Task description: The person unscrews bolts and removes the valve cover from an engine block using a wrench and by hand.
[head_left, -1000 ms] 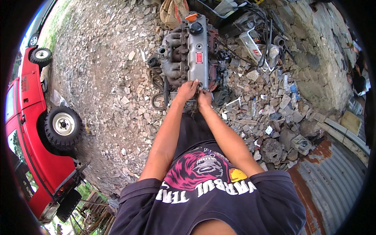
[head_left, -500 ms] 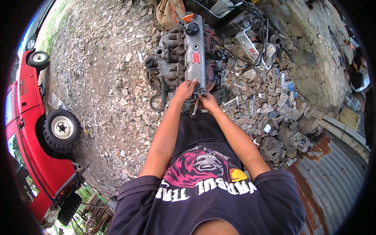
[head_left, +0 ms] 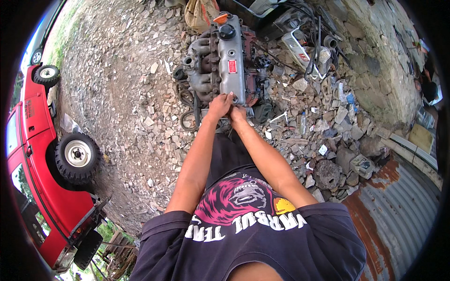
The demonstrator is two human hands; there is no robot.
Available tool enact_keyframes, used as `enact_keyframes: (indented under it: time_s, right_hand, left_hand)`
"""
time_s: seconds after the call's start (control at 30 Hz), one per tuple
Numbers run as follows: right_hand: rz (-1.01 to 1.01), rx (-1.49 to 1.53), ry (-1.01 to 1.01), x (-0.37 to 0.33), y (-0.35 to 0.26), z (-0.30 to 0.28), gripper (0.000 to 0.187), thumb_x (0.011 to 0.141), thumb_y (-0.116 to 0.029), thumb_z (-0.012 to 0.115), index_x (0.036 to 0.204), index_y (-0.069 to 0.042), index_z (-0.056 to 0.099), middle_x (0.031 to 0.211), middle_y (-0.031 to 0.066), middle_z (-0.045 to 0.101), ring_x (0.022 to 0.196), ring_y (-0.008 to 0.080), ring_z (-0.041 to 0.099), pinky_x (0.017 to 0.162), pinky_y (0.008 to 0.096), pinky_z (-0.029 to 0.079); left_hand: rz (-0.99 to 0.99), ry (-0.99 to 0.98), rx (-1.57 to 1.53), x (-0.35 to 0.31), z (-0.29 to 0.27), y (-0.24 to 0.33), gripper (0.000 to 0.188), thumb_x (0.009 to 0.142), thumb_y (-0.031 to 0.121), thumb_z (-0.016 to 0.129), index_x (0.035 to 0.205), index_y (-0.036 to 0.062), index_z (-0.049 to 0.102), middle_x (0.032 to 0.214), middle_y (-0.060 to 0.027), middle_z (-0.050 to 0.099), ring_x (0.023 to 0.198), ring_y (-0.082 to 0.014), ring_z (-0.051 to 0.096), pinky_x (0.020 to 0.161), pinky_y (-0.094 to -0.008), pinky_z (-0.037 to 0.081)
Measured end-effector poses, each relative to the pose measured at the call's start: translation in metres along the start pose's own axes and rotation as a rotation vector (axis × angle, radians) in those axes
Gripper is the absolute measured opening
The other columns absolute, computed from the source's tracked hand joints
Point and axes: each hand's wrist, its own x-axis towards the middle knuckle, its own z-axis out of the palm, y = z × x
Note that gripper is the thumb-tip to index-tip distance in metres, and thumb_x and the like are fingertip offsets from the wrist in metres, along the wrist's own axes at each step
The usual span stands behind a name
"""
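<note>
In front of me an engine (head_left: 212, 70) stands on the stony ground, with a long grey valve cover (head_left: 231, 77), a black filler cap (head_left: 227, 32) and a ribbed metal manifold (head_left: 200, 65) along its left side. My left hand (head_left: 220, 106) rests on the near end of the valve cover, fingers bent together by its corner. Just right of it and slightly lower, my right hand (head_left: 237, 114) is closed close against the engine's near end. What lies within the fingers of either hand is hidden.
A red vehicle (head_left: 44, 164) with chunky tyres fills the left side. A sack (head_left: 200, 15) and a heap of hoses and metal parts (head_left: 304, 47) lie beyond the engine. Rubble (head_left: 328, 173) and rusty corrugated sheet (head_left: 389, 210) are on the right, below a stone wall (head_left: 370, 70).
My right hand has moved left, close to my left hand. The metal bar that pointed toward me beside it no longer shows. My left hand has hardly moved.
</note>
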Motion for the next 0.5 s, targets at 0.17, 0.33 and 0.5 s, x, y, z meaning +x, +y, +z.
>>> enact_keyframes:
  time_s: [0.17,0.33,0.5]
  right_hand:
    - [-0.183,-0.608,0.138,0.004,-0.014,-0.032,0.032,0.092,-0.029,0.067,0.09,0.002,0.072,0.076,0.0043,0.066,0.065,0.0112,0.055,0.061,0.0309,0.045]
    - [-0.28,-0.354,0.115,0.026,-0.096,-0.081,0.031,0.097,-0.029,0.062,0.083,-0.001,0.066,0.068,0.0007,0.06,0.057,0.0103,0.053,0.057,0.0263,0.043]
    - [-0.262,-0.615,-0.084,0.023,-0.106,-0.098,0.026,0.098,-0.019,0.058,0.096,0.006,0.062,0.078,0.0115,0.069,0.068,0.0176,0.067,0.063,0.0322,0.055]
  left_hand:
    - [0.065,0.066,0.018,-0.003,0.003,0.0,0.047,0.103,0.045,0.04,0.108,0.0117,0.072,0.098,-0.0186,0.068,0.095,-0.0375,0.065,0.087,-0.04,0.049]
    - [-0.009,0.025,-0.018,-0.009,0.0,0.0,0.049,0.101,0.053,0.037,0.109,0.0197,0.073,0.11,-0.0117,0.067,0.109,-0.0361,0.061,0.094,-0.0507,0.043]
    - [-0.013,0.015,0.005,-0.001,0.001,0.002,0.052,0.101,0.054,0.035,0.108,0.0198,0.073,0.109,-0.0113,0.067,0.109,-0.0362,0.061,0.095,-0.05,0.043]
